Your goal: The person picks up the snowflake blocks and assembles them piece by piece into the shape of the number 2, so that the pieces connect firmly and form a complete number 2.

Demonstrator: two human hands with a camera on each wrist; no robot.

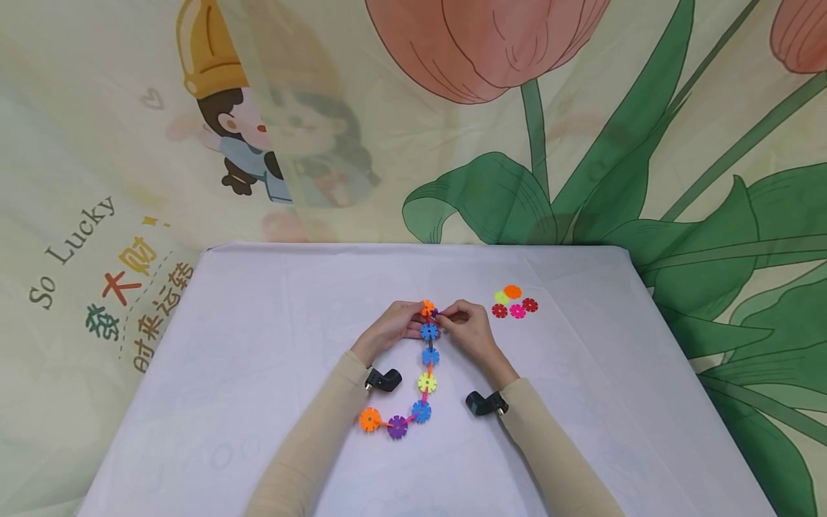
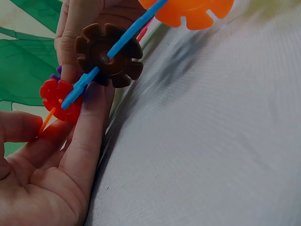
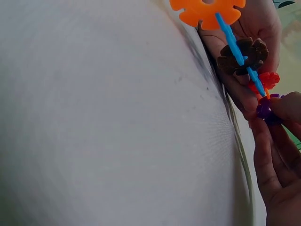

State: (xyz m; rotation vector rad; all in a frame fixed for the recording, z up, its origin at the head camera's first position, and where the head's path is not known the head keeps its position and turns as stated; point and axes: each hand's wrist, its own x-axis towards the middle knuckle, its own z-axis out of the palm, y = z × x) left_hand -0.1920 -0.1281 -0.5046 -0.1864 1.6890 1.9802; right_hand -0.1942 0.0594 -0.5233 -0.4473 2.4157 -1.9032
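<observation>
Chain (image 1: 427,383): many discs joined, curving along tabletop (image 1: 581,373). Far end: pinched by left hand's (image 1: 392,328) fingers; right hand's (image 1: 474,332) pinch purple disc (image 3: 266,113) there, join apparently unfinished. Remaining: five loose discs (image 1: 517,311), rightward, unlinked.

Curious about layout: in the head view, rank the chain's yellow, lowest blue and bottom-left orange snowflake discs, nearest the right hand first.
1. Yellow snowflake disc, mid-chain
2. Lowest blue snowflake disc, below
3. Orange snowflake disc, left end

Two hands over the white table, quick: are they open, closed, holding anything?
Left hand: closed, pinching the orange strip at the red disc.
Right hand: closed, pinching the purple disc.
</observation>
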